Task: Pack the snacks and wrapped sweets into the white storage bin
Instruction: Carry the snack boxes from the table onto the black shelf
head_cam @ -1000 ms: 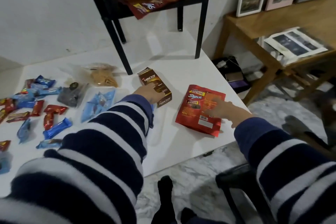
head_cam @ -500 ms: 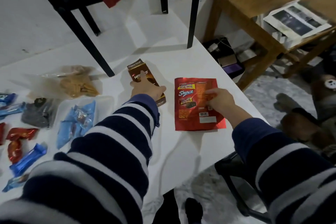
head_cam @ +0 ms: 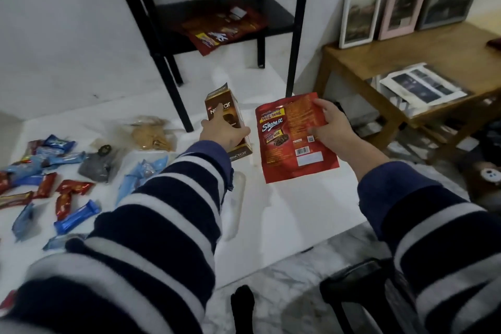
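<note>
My left hand (head_cam: 225, 134) grips a brown Nextar box (head_cam: 222, 111) and tilts it up off the white table (head_cam: 284, 211). My right hand (head_cam: 329, 123) holds a red Beng-Beng Share It pouch (head_cam: 287, 144) by its right edge, lifted above the table. Several blue and red wrapped sweets (head_cam: 65, 198) lie scattered on the left. Beside them sit a clear bag of biscuits (head_cam: 150, 134), a dark grey bag (head_cam: 99, 164) and a light blue packet (head_cam: 141, 176). No white storage bin shows in this view.
A black metal shelf (head_cam: 217, 22) stands on the table's far side with a red snack bag (head_cam: 222, 30) on it. A wooden side table (head_cam: 420, 62) with picture frames and papers is on the right. A black chair (head_cam: 366, 293) is below the table edge.
Both hands have lifted their items: the red pouch came up off the table in my right hand, and the brown box tipped upward in my left. The camera view tilted up.
</note>
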